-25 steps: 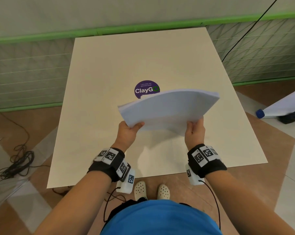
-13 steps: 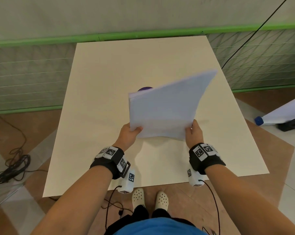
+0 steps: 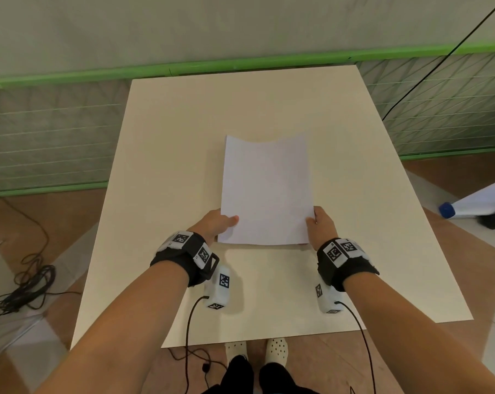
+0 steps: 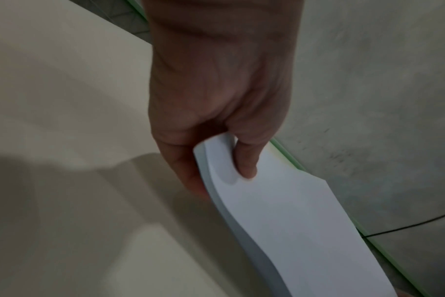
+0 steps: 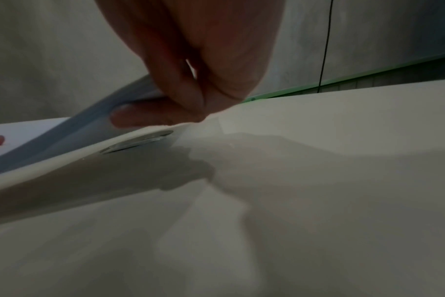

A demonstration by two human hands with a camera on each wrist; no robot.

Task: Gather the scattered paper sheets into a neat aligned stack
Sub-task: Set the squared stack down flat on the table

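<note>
A stack of white paper sheets point(image 3: 266, 191) is held lengthwise, low over the middle of the cream table point(image 3: 269, 103), its edges lined up and its far end sagging in the middle. My left hand point(image 3: 226, 223) pinches the near left corner, with the thumb point(image 4: 247, 162) on top of the stack point(image 4: 292, 221) and the fingers underneath. My right hand point(image 3: 314, 223) pinches the near right corner; in the right wrist view the thumb point(image 5: 140, 116) presses on the stack's edge point(image 5: 76, 120), which is raised off the table.
A round sticker point(image 5: 140, 140) on the table shows under the paper. A green-framed mesh fence point(image 3: 55, 132) runs behind the table. A cable bundle point(image 3: 21, 291) lies on the floor at left, and a white roll with a blue cap point(image 3: 446, 210) at right.
Both hands have turned the stack from a tilted, sideways hold to lengthwise and brought it down flat over the table's middle. The purple sticker is now covered in the head view.
</note>
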